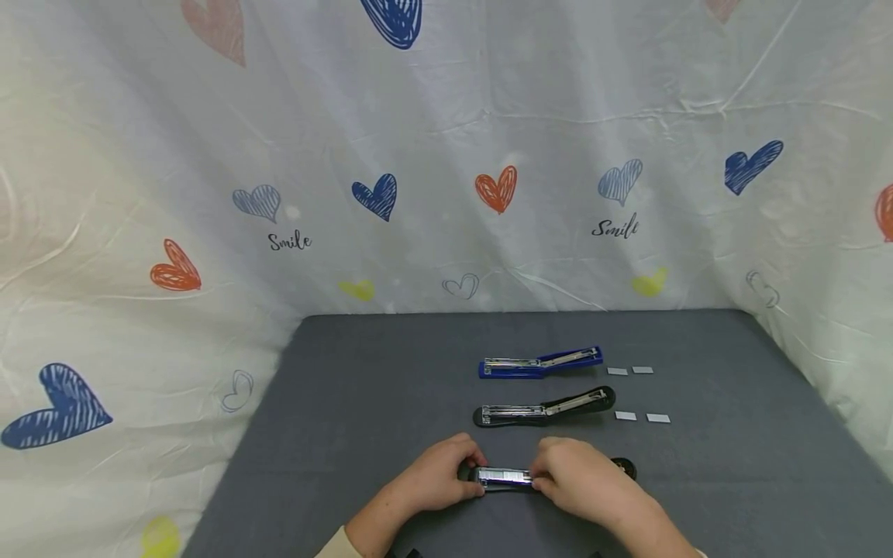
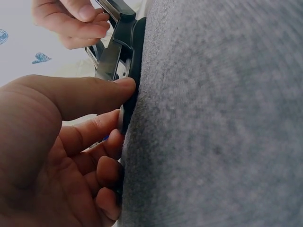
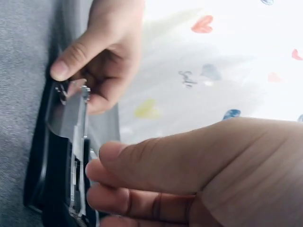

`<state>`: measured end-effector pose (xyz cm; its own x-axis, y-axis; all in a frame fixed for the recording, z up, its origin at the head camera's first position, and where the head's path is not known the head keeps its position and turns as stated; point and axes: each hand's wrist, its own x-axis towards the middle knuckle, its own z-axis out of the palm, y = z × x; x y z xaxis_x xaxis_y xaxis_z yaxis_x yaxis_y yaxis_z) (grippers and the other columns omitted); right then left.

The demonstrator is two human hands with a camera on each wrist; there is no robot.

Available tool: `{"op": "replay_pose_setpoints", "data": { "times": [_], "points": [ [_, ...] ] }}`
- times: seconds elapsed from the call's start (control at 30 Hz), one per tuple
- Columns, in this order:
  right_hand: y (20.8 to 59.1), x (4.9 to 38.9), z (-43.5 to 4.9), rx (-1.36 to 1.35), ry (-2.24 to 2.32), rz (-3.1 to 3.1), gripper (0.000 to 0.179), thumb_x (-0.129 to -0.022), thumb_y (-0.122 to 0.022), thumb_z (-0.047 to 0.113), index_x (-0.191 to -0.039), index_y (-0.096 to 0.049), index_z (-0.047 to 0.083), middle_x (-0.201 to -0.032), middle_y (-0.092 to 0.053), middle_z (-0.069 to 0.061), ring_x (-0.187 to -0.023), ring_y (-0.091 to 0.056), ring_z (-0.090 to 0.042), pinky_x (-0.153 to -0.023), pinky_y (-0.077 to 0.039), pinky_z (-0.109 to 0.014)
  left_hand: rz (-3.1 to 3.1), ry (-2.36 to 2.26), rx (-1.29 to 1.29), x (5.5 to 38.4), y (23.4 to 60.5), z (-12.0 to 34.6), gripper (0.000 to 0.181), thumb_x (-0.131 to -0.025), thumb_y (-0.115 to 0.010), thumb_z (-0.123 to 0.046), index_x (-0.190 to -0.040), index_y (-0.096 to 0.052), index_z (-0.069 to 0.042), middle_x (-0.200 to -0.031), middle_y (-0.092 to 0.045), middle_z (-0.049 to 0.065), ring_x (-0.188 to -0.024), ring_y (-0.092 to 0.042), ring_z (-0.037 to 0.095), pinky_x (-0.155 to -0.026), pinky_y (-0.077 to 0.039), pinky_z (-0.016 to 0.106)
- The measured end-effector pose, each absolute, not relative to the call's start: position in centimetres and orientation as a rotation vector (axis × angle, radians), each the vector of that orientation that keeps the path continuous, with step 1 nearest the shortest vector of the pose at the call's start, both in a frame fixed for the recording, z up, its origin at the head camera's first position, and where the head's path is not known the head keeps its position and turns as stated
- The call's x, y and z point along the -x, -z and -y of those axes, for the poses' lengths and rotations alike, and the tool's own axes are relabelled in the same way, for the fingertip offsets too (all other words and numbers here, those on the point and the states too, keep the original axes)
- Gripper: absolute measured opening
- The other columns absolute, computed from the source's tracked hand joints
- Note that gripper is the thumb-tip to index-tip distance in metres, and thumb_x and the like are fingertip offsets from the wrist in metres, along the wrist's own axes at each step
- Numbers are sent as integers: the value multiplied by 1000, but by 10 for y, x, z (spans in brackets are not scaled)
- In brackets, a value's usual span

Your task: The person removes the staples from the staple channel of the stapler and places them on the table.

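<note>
A black stapler [image 1: 504, 478] lies opened out on the grey cloth, its metal staple tray facing up. My left hand [image 1: 443, 473] pinches the tray's left end, thumb on the near side and fingers on the far side. At the stapler's middle, my right hand [image 1: 589, 479] has thumb and fingertips closed about the tray. The right wrist view shows that thumb [image 3: 156, 153] against the forefinger beside the metal rail; anything small between them is hidden. Past the right hand, the rounded end of the black top arm [image 1: 625, 467] shows.
Beyond the hands lie another opened black stapler [image 1: 544, 408] and an opened blue stapler [image 1: 540, 363]. To their right are small pale strips, two [image 1: 625, 416] beside the black one and two [image 1: 617, 371] beside the blue. A heart-printed white curtain [image 1: 418, 256] hangs behind the table.
</note>
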<state>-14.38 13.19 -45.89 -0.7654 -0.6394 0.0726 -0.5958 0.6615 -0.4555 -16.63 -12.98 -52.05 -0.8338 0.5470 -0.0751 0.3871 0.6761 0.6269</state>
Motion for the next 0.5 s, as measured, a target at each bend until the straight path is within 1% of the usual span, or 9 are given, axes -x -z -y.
{"op": "replay_pose_setpoints", "data": {
  "times": [0.23, 0.5],
  "points": [
    [466, 142, -126, 994, 583, -2855, 14, -83, -81, 12, -71, -78, 19, -71, -47, 15, -60, -41, -3, -56, -42, -32, -2629, -912, -748, 167, 521, 130, 27, -81, -89, -22, -102, -72, -23, -92, -53, -17, -84, -52, 1, -78, -46, 23],
    [471, 140, -116, 978, 646, -2860, 11, -85, -79, 11, -75, -80, 15, -71, -45, 15, -59, -38, -2, -53, -39, -28, -2629, -914, -746, 167, 521, 130, 27, -81, -89, -22, -101, -71, -23, -93, -54, -17, -85, -52, 1, -79, -47, 24]
  ]
}}
